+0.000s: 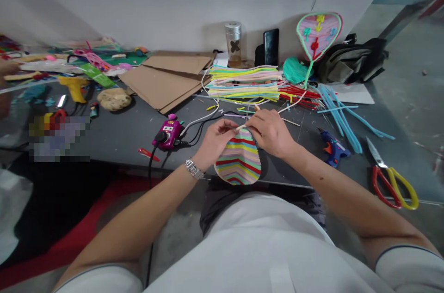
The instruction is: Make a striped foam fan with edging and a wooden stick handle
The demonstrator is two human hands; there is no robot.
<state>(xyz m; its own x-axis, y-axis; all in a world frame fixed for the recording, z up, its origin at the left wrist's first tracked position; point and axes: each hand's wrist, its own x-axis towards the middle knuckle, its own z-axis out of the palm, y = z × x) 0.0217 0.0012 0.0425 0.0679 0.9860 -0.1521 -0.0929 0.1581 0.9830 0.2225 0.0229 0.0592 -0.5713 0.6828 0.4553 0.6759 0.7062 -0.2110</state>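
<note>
Work surface: a dark grey table [120,140], set against a pale wall. Beyond the hands lies a bundle of coloured pipe cleaners [244,82]. Scissors with red and yellow handles [381,163] rest well apart, on the right.

Principal item: a striped teardrop-shaped panel [239,163], directly in front of the body at the table's near edge. Its long axis runs away from the wearer, leaning slightly right. The broad rounded end faces the body; the narrow end points away, between both sets of fingertips.

Right hand [272,133]: at the panel's upper right, fingers curled in toward the narrow end. What they press is concealed; grip cannot be told. Left hand [218,140]: at the upper left, overlapping that flank, thumb and forefinger pinching a pale strand [240,127].

The strand lies across the narrow end, roughly crosswise to the long axis. Both hands appear equally near this tip. Whether strand and panel are joined cannot be determined.
</note>
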